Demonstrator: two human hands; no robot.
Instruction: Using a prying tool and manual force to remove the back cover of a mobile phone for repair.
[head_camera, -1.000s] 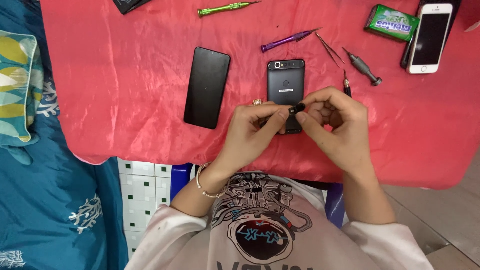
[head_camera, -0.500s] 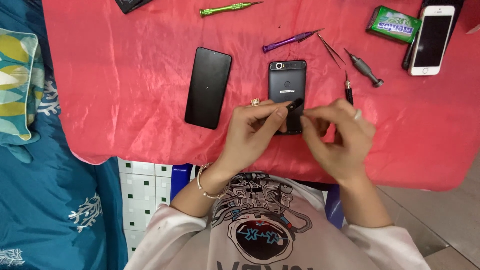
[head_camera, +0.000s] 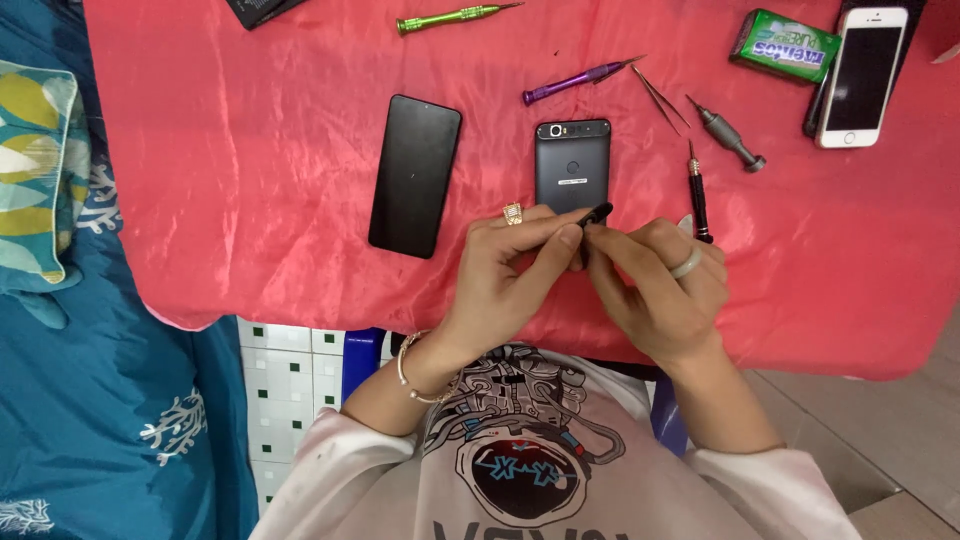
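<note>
My fingers (head_camera: 572, 236) pinch together on a small black part (head_camera: 594, 212), thumb and forefinger of my left hand (head_camera: 510, 275) meeting the fingertips of my right hand (head_camera: 665, 290) around it; both hands clamp the same piece, which sticks up slightly between them. What the part is I cannot tell. My left hand wears a gold ring, my right a pale ring, and a thin bracelet sits on my left wrist.

Just beyond my fingertips, on the far side, lies a dark grey phone (head_camera: 572, 163), back up, its near end hidden under my hands. To its left, apart from it, a black phone back panel (head_camera: 415, 175) lies flat. To the right of my right hand a black screwdriver (head_camera: 697, 195) lies beside it. Farther off lie a grey screwdriver (head_camera: 728, 134), thin tweezers (head_camera: 660, 98), a purple screwdriver (head_camera: 575, 82) and, at the far edge, a green screwdriver (head_camera: 450, 18). At the far right are a green candy pack (head_camera: 783, 47) and a white phone (head_camera: 862, 62), face up.

All of it rests on the table, covered by a red cloth (head_camera: 250, 160).
</note>
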